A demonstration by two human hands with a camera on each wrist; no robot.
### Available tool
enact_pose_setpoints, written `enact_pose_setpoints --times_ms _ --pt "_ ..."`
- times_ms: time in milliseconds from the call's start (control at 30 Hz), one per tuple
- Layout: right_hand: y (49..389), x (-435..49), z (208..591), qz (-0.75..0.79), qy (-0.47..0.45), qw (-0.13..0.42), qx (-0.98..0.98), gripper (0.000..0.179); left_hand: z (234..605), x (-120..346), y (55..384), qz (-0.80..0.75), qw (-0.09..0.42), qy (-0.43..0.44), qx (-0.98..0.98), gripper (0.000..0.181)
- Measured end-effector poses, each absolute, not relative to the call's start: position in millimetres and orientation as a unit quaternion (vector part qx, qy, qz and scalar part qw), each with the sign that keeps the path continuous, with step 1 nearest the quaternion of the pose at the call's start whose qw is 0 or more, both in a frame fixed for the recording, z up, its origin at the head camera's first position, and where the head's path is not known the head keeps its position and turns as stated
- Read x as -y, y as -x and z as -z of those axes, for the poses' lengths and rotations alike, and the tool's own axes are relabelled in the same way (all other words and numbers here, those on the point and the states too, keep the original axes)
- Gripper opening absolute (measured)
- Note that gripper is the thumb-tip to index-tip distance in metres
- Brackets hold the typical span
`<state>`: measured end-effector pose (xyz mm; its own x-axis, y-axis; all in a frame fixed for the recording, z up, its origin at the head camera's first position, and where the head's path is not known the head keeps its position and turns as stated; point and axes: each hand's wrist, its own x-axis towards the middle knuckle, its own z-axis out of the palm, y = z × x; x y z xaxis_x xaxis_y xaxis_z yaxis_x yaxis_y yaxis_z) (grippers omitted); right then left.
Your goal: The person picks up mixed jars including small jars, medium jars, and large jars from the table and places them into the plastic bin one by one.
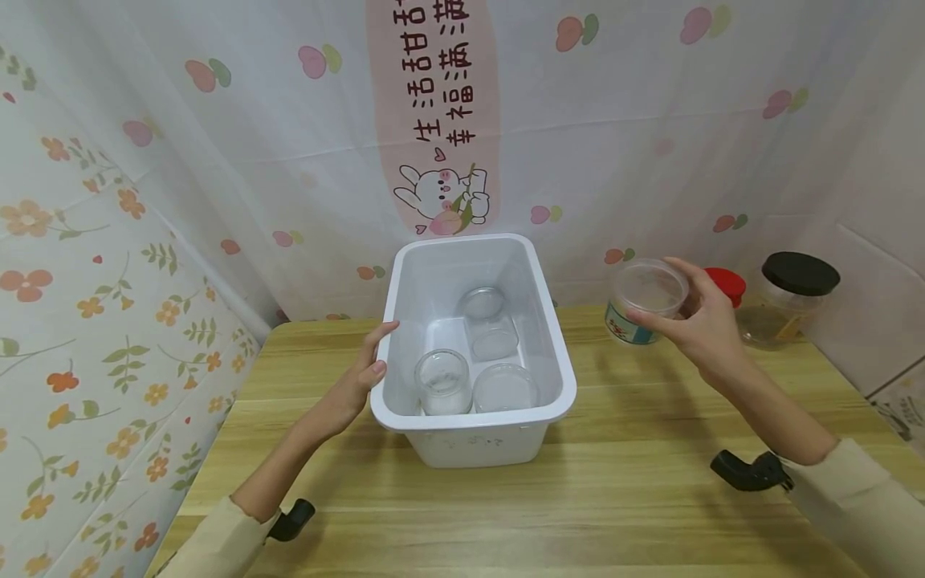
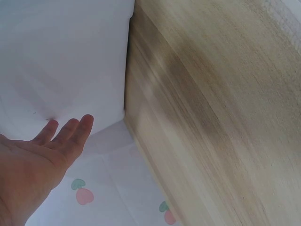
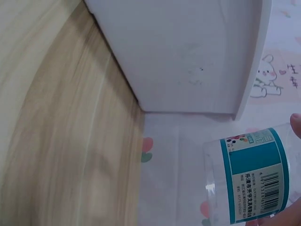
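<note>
My right hand point(image 1: 697, 321) grips a clear plastic jar point(image 3: 256, 176) with a teal label and barcode, thumb and fingers around its upper part. In the head view this jar stands out at the back right of the table, to the right of a white plastic basin point(image 1: 462, 444). My left hand point(image 1: 361, 373) rests at the basin's left rim; in the left wrist view its fingers point(image 2: 70, 134) lie loosely extended along the outer wall. Inside the basin are several clear containers, among them a round jar point(image 1: 442, 381) at the front left and a round container point(image 1: 506, 388) beside it.
Behind the right hand stand a red-lidded jar point(image 1: 726, 282) and a larger clear jar with a black lid point(image 1: 800, 274). The wooden table point(image 1: 614, 498) ends at a printed white curtain point(image 1: 614, 144) at the back. Another flowered curtain point(image 1: 123, 345) hangs on the left.
</note>
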<state>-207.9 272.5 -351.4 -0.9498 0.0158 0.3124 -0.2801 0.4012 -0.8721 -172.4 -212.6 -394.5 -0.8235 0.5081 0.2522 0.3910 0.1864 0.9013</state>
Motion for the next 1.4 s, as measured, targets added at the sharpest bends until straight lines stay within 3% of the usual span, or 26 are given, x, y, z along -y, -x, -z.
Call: enact_pose_setpoints --times_ms 1400 --pt "215 -223 311 -0.552 -0.097 0.16 0.812 0.084 396 213 173 -0.559 0.049 -0.299 -0.772 0.058"
